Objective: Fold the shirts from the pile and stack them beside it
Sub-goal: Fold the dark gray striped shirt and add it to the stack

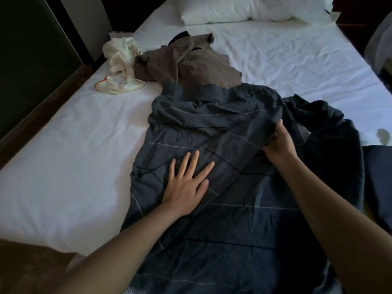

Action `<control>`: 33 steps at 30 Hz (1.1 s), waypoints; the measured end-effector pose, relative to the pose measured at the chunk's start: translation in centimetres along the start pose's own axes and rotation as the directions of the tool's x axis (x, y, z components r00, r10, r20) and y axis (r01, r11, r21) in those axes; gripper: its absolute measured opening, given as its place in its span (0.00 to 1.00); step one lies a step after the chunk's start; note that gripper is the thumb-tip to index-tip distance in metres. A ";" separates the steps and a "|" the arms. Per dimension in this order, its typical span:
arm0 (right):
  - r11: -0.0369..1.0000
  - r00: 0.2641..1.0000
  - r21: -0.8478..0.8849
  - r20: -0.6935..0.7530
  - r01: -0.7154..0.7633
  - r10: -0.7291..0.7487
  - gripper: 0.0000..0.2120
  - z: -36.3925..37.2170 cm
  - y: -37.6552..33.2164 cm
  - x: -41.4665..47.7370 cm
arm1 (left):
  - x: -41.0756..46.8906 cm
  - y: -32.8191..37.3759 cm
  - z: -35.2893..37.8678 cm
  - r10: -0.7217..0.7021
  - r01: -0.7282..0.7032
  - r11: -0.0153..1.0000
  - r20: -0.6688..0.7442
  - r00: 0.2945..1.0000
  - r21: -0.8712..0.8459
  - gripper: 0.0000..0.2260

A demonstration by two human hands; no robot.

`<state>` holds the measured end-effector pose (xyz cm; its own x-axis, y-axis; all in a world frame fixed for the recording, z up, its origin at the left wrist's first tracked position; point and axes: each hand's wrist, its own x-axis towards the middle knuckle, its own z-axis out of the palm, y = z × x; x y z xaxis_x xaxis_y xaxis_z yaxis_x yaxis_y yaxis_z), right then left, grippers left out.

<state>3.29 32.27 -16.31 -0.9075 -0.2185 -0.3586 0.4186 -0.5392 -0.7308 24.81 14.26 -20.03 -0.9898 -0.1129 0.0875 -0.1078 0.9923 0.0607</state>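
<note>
A dark blue shirt (244,225) with thin pale stripes lies spread over the near part of the white bed (70,158). My left hand (186,183) presses flat on it with fingers spread. My right hand (280,143) grips a fold of the same shirt, one side drawn diagonally across the body. Behind it lies a crumpled brown shirt (191,64), and left of that a bunched cream garment (121,60) with an orange-edged hem.
A white pillow (244,9) sits at the head of the bed. A dark wooden bed frame (42,107) runs along the left edge. More dark blue cloth (379,170) lies at the right edge. White sheet shows to the left of the blue shirt.
</note>
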 end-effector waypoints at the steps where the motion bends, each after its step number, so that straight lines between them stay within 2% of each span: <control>1: 0.999 0.999 -0.003 0.016 -0.042 0.042 0.16 -0.2 -0.1 0.0 | 0.0 -0.1 0.3 0.020 -0.020 1.000 -0.015 1.000 0.018 0.22; 3: 0.996 0.996 -0.038 0.006 -0.087 0.087 0.19 -0.3 -0.4 0.6 | 0.1 -0.3 0.5 0.026 -0.026 0.999 -0.008 1.000 0.021 0.21; 6: 0.983 0.986 -0.134 -0.091 0.123 -0.136 0.11 0.3 -1.6 2.2 | 0.1 -0.3 0.7 0.014 -0.014 1.000 0.005 1.000 0.023 0.21; 8: 0.958 0.969 -0.213 -0.114 0.191 -0.218 0.12 0.3 -2.0 2.7 | 0.0 -0.3 1.0 0.014 -0.014 0.999 0.001 1.000 0.034 0.22; 12: 0.886 0.944 -0.444 -0.212 0.137 -0.252 0.21 -2.2 -1.4 2.9 | 0.1 -0.3 1.1 0.016 -0.015 0.999 -0.020 1.000 0.033 0.21; 13: 0.807 0.938 -0.572 -0.179 0.145 -0.295 0.24 -2.3 -1.3 2.2 | 0.1 -0.3 1.0 0.014 -0.014 0.999 -0.014 1.000 0.033 0.21; 14: 0.653 0.923 -0.737 -0.107 0.176 -0.369 0.27 -2.1 -1.3 1.2 | 0.2 -0.3 0.8 0.008 -0.008 0.999 0.006 1.000 0.031 0.21; 15: 0.422 0.894 -0.880 0.006 0.217 -0.449 0.28 -1.8 -1.2 -0.3 | 0.2 -0.2 0.6 0.005 -0.005 1.000 0.019 1.000 0.031 0.21; 16: 0.179 0.849 -0.949 0.136 0.260 -0.511 0.29 -1.6 -1.0 -2.3 | 0.2 -0.1 0.3 0.000 -0.001 1.000 0.029 1.000 0.028 0.22; 17: -0.025 0.805 -0.955 0.264 0.297 -0.531 0.29 -1.6 -0.5 -4.3 | 0.1 0.1 0.0 -0.012 0.011 1.000 0.055 0.998 0.020 0.22; 19: -0.307 0.749 -0.881 0.468 0.359 -0.469 0.26 -2.7 0.9 -8.2 | 0.1 0.3 -0.5 -0.037 0.035 0.999 0.094 0.995 0.029 0.24; 21: -0.486 0.719 -0.796 0.569 0.361 -0.399 0.25 -5.2 2.7 -11.5 | 0.1 0.4 -0.7 -0.048 0.044 0.999 0.146 0.988 0.027 0.26; 22: -0.535 0.731 -0.780 0.567 0.325 -0.381 0.24 -6.8 3.3 -12.9 | 0.1 0.5 -0.9 -0.049 0.045 0.999 0.165 0.985 0.028 0.27; 25: -0.558 0.779 -0.797 0.494 0.229 -0.386 0.23 -10.9 4.2 -16.3 | 0.4 0.9 -1.9 -0.070 0.065 0.997 0.250 0.966 0.030 0.25; 29: -0.506 0.747 -0.833 0.481 0.225 -0.460 0.23 -12.6 3.9 -17.6 | 1.4 3.0 -4.4 -0.135 0.119 0.991 0.377 0.917 0.066 0.21; 31: -0.462 0.712 -0.850 0.488 0.255 -0.505 0.23 -12.4 4.0 -17.6 | 2.6 5.0 -5.7 -0.148 0.127 0.988 0.329 0.933 0.086 0.20; 33: -0.398 0.673 -0.864 0.493 0.308 -0.550 0.21 -12.4 4.3 -17.6 | 4.4 7.6 -6.5 -0.107 0.120 0.991 0.206 0.973 -0.052 0.19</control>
<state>21.48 43.88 -20.37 -0.8582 -0.2517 0.4474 -0.4170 0.8501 -0.3216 20.26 20.93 -12.69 -0.9705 -0.2054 -0.1263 -0.2207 0.9676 0.1223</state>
